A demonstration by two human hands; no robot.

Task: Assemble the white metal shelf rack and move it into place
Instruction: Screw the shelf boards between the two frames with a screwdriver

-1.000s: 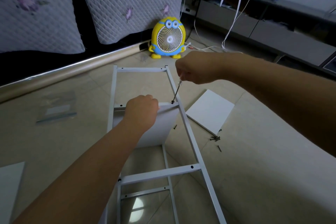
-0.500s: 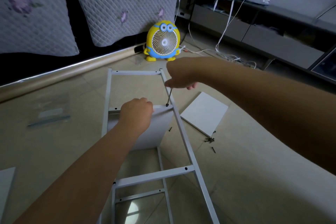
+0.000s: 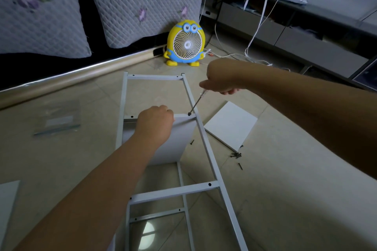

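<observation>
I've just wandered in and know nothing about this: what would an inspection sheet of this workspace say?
Surface: glossy tiled floor.
Job's things: white frame lying flat; panel set into it; spare panel beside; screwdriver tip on a screw at the frame.
Clutter: loose screws; plastic bag.
Hands: left hand grips the panel's top edge; right hand holds the screwdriver.
Cables: white cords trail past the fan.
Surroundings: yellow fan, quilted cushions, grey cabinet.
</observation>
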